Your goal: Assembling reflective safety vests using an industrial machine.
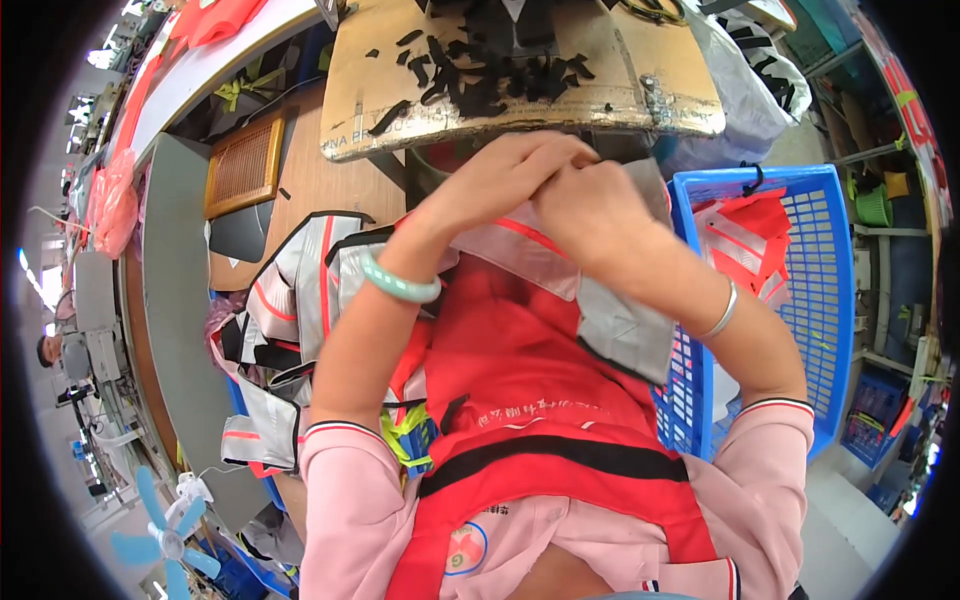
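Note:
My left hand [525,165] and my right hand [590,205] meet in front of my chest, just below the near edge of a worn board [360,100]. Both are closed with the fingers curled under, so whatever they grip is hidden; the right is slightly blurred. Beneath them, silver-grey fabric with a red-orange stripe [510,240] lies across my lap over a red apron [530,340]. A grey fabric panel [625,325] with a dark edge hangs below my right hand. Small black strips [470,80] are scattered on the board.
A blue plastic basket [840,300] with red-orange and silver pieces stands at my right. Silver-grey pieces with dark edging [300,270] are heaped at my left. Beyond them are a wooden slatted panel [245,165] and a grey cabinet side [185,330]. A blue fan [170,540] stands lower left.

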Tool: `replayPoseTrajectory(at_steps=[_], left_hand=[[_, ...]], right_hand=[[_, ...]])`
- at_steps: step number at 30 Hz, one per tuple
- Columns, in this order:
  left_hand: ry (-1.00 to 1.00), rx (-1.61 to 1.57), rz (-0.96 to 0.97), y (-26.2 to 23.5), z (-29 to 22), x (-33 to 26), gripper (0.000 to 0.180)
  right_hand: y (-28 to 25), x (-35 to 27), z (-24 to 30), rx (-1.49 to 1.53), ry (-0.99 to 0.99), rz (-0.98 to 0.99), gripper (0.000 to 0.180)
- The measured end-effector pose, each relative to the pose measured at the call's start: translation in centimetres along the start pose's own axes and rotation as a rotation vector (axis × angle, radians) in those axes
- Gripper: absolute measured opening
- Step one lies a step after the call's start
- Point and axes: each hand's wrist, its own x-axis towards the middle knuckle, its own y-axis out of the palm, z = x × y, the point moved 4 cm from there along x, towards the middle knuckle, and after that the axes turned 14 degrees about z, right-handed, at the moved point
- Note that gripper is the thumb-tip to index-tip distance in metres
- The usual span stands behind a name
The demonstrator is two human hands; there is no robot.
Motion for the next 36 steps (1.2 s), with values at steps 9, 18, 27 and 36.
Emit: replayPoseTrajectory(at_steps=[9,18,27,36], left_hand=[[-0.152,0.248,-0.549,4.4,5.0,-7.7,0.016],[-0.106,0.301,-0.249,-3.5,-8.6,-8.8,0.017],[-0.261,0.305,-0.095,-8.7,-7.0,-3.3,0.024],[-0.378,0.24,-0.119,-12.6,-2.9,0.2,0.031]], right_hand=[[-1.0,-2.9,-5.0,0.564,0.097,0.064,0.018],[-7.1,-1.9,-4.9,0.797,-0.044,-0.136,0.015],[-5.6,0.6,-8.7,0.911,0.176,-0.104,0.023],[-2.5,4.5,-12.3,0.901,0.264,-0.081,0.027]])
